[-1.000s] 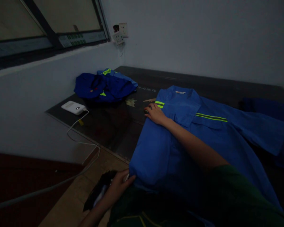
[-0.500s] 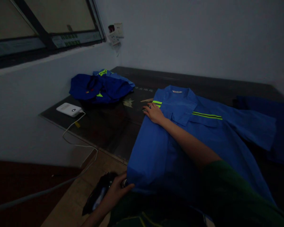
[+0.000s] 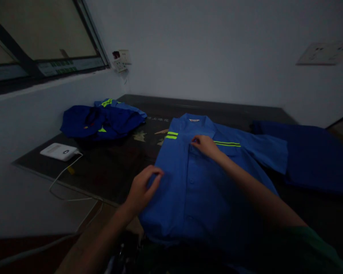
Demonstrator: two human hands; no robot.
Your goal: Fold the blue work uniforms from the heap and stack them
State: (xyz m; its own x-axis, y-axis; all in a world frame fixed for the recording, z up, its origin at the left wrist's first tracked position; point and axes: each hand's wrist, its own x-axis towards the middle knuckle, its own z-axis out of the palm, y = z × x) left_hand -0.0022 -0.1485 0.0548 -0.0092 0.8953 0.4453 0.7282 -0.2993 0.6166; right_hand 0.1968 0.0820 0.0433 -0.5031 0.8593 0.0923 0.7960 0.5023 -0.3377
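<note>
And it's cloth front and centre: the shirt (image 3: 208, 198) shows a smooth, matt blue weave, softly creased, with small buttons (image 3: 191, 181) of what looks like plastic. Over the shoulder come the stripes (image 3: 171, 135), flat, sleek and bright — quite a contrast! To the left, a heap of clothes (image 3: 117, 121) in the same dull-surfaced fabric, rumpled; to the right, folded cloth (image 3: 317, 160), dark and matt. Beneath them runs the tabletop (image 3: 111, 167), smooth with a faint sheen, its material hard to call. Now the white device (image 3: 58, 151), slick plastic by its look, and the wall (image 3: 217, 57), matt and even.
</note>
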